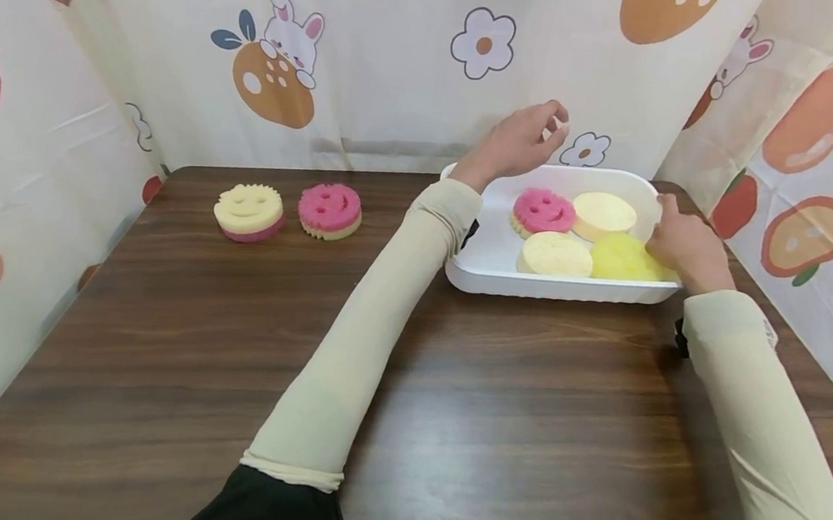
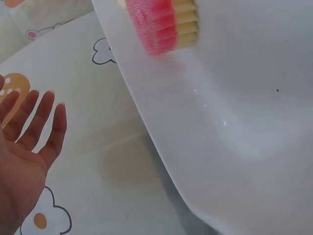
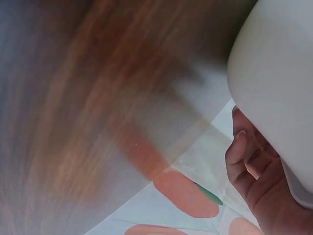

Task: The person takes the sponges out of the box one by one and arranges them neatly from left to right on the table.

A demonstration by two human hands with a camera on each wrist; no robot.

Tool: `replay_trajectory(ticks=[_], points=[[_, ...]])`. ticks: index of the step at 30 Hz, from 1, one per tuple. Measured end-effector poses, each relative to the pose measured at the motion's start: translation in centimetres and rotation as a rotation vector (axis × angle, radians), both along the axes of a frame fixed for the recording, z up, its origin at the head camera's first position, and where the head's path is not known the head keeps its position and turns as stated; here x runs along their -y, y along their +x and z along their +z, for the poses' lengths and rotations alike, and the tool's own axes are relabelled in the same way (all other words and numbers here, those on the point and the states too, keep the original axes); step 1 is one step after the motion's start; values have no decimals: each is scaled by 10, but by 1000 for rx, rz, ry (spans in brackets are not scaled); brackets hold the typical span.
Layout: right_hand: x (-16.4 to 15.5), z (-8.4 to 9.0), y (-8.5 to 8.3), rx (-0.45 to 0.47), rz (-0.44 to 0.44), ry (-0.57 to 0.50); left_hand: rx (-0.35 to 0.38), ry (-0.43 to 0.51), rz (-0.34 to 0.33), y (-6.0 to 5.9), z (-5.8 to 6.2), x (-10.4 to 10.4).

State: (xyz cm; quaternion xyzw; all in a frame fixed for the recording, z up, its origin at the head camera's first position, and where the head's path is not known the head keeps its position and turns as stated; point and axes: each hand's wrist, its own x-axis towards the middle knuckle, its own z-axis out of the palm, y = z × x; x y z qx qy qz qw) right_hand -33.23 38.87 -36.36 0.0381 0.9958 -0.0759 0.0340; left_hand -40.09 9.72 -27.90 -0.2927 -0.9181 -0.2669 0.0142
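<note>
Dark wooden table (image 1: 228, 342) — cartoon-print curtains (image 1: 376, 55) around

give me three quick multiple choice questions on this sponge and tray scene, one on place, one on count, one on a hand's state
1. Where does the white tray stand?
A. far right part of the table
B. near left corner
C. on the floor

2. How many sponges lie on the bare table, outside the tray?
A. none
B. two
C. five

3. How is the left hand?
A. gripping a sponge
B. flat on the table
C. raised, holding nothing

Answers:
1. A, the tray sits far right beside the curtain.
2. B, a yellow smiley sponge and a pink smiley sponge lie at the left.
3. C, the left wrist view shows its fingers straight and empty.
</note>
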Motion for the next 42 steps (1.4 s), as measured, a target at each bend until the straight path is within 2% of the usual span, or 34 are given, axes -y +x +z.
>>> replay_trajectory(ticks=[6,13,18,26,31,38,42], points=[[2,-1,-2,-14,-2,-7,11,-27,4,-2,-9,-3],[0,-2,-3,-14,-8,-15,21,-30,-34,-5,-18,-11],[-1,-1,-4,-23,-1,-15,37,-43,-18,-7,-23,-13],[-1,-2,-1,-11,-15,-19,49,-62,-44,-7,-41,-15],[0,0,0,-12,-23,-21,79,-79,-50,-6,-47,-15],[-1,1,0,-14,-19,-30,69,-128,-59,-8,-55,-15],[-1,-1,0,-9,-1,-19,88,-143,-47,-9,-60,-13]])
